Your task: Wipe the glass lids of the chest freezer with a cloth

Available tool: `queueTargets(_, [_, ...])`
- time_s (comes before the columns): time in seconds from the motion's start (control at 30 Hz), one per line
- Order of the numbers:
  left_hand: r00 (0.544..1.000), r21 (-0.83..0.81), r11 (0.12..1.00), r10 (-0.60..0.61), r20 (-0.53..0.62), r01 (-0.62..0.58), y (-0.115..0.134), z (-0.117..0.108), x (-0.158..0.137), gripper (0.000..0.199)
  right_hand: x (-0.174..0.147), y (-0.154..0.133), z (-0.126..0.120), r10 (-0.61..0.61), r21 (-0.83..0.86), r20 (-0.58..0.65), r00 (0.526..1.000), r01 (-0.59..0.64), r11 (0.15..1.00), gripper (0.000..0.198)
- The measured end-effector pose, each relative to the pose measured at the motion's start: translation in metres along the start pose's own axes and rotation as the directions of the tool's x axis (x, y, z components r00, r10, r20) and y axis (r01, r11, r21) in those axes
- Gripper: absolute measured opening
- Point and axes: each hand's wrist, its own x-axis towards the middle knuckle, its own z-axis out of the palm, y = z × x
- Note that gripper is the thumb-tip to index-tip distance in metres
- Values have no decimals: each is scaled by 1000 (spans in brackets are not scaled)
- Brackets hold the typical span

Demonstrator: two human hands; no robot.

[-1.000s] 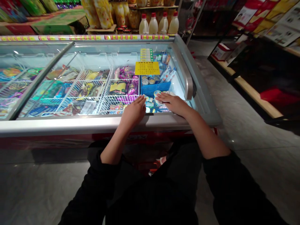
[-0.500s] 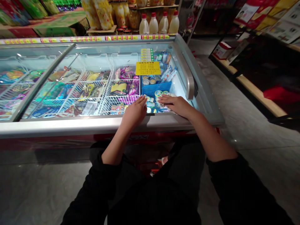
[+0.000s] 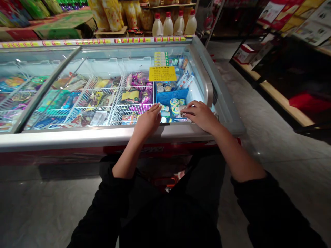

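My left hand (image 3: 148,120) rests on the glass top near the front edge of the chest freezer (image 3: 108,134), its fingers stretched out together and holding nothing I can see. To its right, my right hand (image 3: 203,116) is closed with bent fingers round a pale, crumpled cloth (image 3: 183,114), mostly hidden under the palm. Beneath the glass around the hands are round tubs (image 3: 174,102) with yellow and blue lids. A blue basket (image 3: 173,95) stands behind them. A yellow sign (image 3: 162,74) with dark writing lies farther back.
White wire dividers (image 3: 90,90) separate packaged frozen goods inside. A grey frame handle (image 3: 209,90) curves along the freezer's right end. Several red-capped bottles (image 3: 168,27) and yellow jars (image 3: 113,15) stand behind. At right is a wood-edged shelf (image 3: 281,98) with boxes.
My right hand has shifted slightly right, and its fingers have gone from flat to bent round the cloth. My left hand stays nearly in place. The view has moved slightly.
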Motion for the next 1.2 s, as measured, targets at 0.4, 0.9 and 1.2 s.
queueTargets(0.4, [1000, -17, 1000, 12, -27, -12, -1, 3, 0, 50, -1, -22, 10, 77, 60, -3, 997, -76, 995, 29])
queueTargets(0.9, [1000, -2, 1000, 3, -13, -4, -2, 2, 0, 49, -35, -67, -3, 0, -38, -43, 999, -2, 999, 29])
queueTargets(1.2, [990, 92, 994, 71, -124, -60, 9, 3, -14, 51, -99, -76, 16, 134, -94, -238, 962, -160, 983, 37])
